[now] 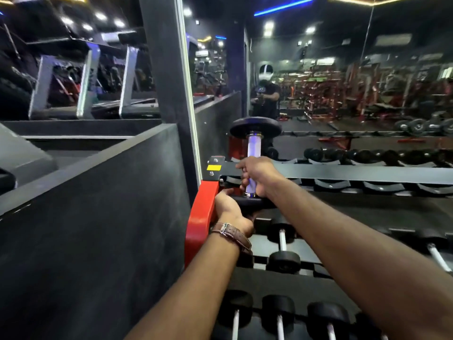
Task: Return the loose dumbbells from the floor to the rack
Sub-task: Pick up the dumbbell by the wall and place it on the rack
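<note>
**Head view: dumbbell held on end at the left end of the rack's top tier**

Head camera looks down two bare forearms at a three-tier dumbbell rack (367, 171) standing against a mirror wall (343, 69).

- Dumbbell (253, 146): upright, chrome handle vertical. Upper black head stands clear above the top rail; lower head is level with the top tier's left end, just beside the red end frame (199, 217). Whether it rests in a cradle or hangs free, cannot tell.
- Right hand (257, 174): fingers curled tight round the lower half of the handle, thumb side up. Bare chrome shows above the fist up to the upper head; a short bit shows below it down to the collar.
- Left hand (230, 207): below the right one, fingers wrapped over the near-left rim of the lower head, gripping it. Palm faces the red end frame, very close to it; contact cannot be told. Brown-strapped wristwatch (232, 235) on that wrist.
- Top tier: grey saddles (331, 184) run rightward from the held dumbbell.
- Middle tier: small black dumbbell (283, 246) lies front to back near the left end, under the left wrist.
- Bottom tier: row of black dumbbells (279, 312), handles pointing toward the camera.
- Left of the rack: dark grey partition wall (98, 204), treadmills (85, 77) beyond it.
- Mirror shows the person's reflection (266, 94), with gym machines behind.
</note>
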Motion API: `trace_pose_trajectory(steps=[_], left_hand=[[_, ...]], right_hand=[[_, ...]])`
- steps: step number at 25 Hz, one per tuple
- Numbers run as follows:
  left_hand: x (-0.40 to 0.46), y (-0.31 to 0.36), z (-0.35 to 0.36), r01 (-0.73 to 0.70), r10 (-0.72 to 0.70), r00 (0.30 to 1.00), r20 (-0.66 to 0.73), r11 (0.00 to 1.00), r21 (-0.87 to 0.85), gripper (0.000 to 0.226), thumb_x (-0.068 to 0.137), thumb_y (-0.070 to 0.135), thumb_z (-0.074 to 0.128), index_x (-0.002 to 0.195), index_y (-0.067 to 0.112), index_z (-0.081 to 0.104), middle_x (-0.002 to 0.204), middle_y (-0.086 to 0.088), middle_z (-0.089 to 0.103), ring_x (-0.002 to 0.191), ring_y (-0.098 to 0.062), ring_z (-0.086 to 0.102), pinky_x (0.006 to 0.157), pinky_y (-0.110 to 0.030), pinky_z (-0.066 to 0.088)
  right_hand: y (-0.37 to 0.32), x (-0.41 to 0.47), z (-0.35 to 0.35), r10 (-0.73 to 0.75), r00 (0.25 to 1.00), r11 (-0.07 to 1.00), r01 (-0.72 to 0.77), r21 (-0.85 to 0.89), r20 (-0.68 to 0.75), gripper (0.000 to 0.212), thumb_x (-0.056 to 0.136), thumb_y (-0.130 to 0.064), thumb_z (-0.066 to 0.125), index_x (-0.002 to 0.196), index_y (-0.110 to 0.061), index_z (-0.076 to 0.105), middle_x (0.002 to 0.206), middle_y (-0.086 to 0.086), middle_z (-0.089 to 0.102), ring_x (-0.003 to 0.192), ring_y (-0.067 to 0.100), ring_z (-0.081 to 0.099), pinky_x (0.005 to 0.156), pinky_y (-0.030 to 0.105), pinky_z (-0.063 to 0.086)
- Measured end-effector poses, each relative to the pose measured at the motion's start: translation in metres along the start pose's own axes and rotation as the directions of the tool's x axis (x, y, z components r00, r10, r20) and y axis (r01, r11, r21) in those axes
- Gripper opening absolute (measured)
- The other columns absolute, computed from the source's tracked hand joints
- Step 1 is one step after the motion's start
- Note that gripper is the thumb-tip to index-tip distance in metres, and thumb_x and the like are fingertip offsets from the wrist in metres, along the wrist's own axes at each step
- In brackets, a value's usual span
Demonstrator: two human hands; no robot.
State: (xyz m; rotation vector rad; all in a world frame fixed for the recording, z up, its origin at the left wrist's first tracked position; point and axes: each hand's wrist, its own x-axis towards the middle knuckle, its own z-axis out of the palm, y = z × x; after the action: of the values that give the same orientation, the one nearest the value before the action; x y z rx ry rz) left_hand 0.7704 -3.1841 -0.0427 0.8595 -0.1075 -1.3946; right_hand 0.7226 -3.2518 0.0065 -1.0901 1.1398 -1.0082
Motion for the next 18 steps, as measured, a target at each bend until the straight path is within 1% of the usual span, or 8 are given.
trace_pose_trajectory(steps=[2,3,6,8,11,13,15,18], left_hand=[[0.055,0.015,0.018,0.014,-0.014,1.000,-0.007,1.000,0.023,0.029,0.090,0.028,0.041,0.086,0.015,0.066,0.106,-0.013,0.070,0.109,-0.032,0.064,0.103,-0.046,0.048],[0.081,0.021,0.026,0.012,-0.012,1.000,-0.018,0.999,0.051,0.027,0.088,0.028,0.042,0.087,0.017,0.066,0.107,-0.012,0.070,0.105,-0.033,0.064,0.099,-0.046,0.048],[0.161,0.035,0.052,0.004,-0.002,0.999,-0.039,0.998,0.061,0.022,0.088,0.025,0.043,0.080,0.017,0.062,0.090,-0.011,0.069,0.080,-0.031,0.063,0.086,-0.045,0.052],[0.213,0.042,0.067,0.023,-0.019,0.998,-0.058,0.998,0.067,0.022,0.089,0.023,0.043,0.079,0.014,0.060,0.081,-0.013,0.065,0.073,-0.031,0.061,0.084,-0.049,0.053],[0.299,0.048,0.090,0.023,-0.014,0.992,-0.126,0.997,0.069,0.019,0.086,0.022,0.045,0.081,0.012,0.060,0.086,-0.015,0.066,0.076,-0.033,0.062,0.087,-0.054,0.052],[0.360,0.045,0.101,0.037,-0.022,0.981,-0.194,0.997,0.074,0.029,0.077,0.026,0.050,0.095,0.009,0.065,0.103,-0.018,0.069,0.091,-0.036,0.067,0.092,-0.064,0.049],[0.405,0.043,0.107,0.066,-0.039,0.966,-0.256,0.993,0.096,0.038,0.074,0.027,0.051,0.105,0.011,0.065,0.114,-0.017,0.070,0.104,-0.038,0.067,0.092,-0.068,0.046],[0.464,0.036,0.112,0.073,-0.061,0.966,-0.252,0.996,0.041,0.023,0.085,0.025,0.046,0.093,0.013,0.064,0.097,-0.013,0.072,0.085,-0.030,0.068,0.097,-0.055,0.049]], right_hand=[[-0.007,0.058,0.006,0.003,1.000,1.000,-0.002,0.013,-0.016,0.028,0.090,-0.005,0.055,0.066,-0.013,0.042,0.044,0.001,0.032,0.026,0.013,0.028,0.046,0.024,0.036],[-0.009,0.086,0.007,0.012,1.000,1.000,-0.012,0.023,-0.006,0.029,0.089,-0.005,0.055,0.066,-0.014,0.041,0.041,0.001,0.032,0.027,0.013,0.028,0.048,0.025,0.035],[-0.014,0.176,0.010,0.036,0.999,0.998,-0.037,0.048,0.022,0.031,0.089,-0.005,0.056,0.066,-0.014,0.038,0.037,0.000,0.031,0.028,0.013,0.028,0.049,0.025,0.034],[-0.013,0.233,0.011,0.040,0.999,0.998,-0.041,0.048,0.026,0.031,0.089,-0.004,0.055,0.065,-0.014,0.038,0.037,0.000,0.030,0.028,0.014,0.028,0.049,0.025,0.033],[-0.006,0.329,0.009,0.095,0.995,0.994,-0.095,0.056,0.011,0.033,0.089,-0.003,0.057,0.064,-0.013,0.038,0.039,0.001,0.031,0.027,0.014,0.030,0.050,0.026,0.032],[0.006,0.390,0.007,0.150,0.989,0.987,-0.150,0.055,0.003,0.032,0.090,-0.003,0.057,0.066,-0.013,0.038,0.041,0.003,0.031,0.026,0.014,0.030,0.049,0.026,0.033],[0.018,0.439,0.005,0.211,0.978,0.977,-0.211,0.036,0.004,0.029,0.093,-0.005,0.055,0.070,-0.011,0.040,0.044,0.004,0.032,0.027,0.014,0.032,0.045,0.023,0.034],[0.041,0.508,0.004,0.273,0.962,0.962,-0.273,-0.010,0.020,0.026,0.097,-0.004,0.053,0.073,-0.010,0.045,0.046,0.002,0.033,0.031,0.012,0.035,0.039,0.020,0.036]])
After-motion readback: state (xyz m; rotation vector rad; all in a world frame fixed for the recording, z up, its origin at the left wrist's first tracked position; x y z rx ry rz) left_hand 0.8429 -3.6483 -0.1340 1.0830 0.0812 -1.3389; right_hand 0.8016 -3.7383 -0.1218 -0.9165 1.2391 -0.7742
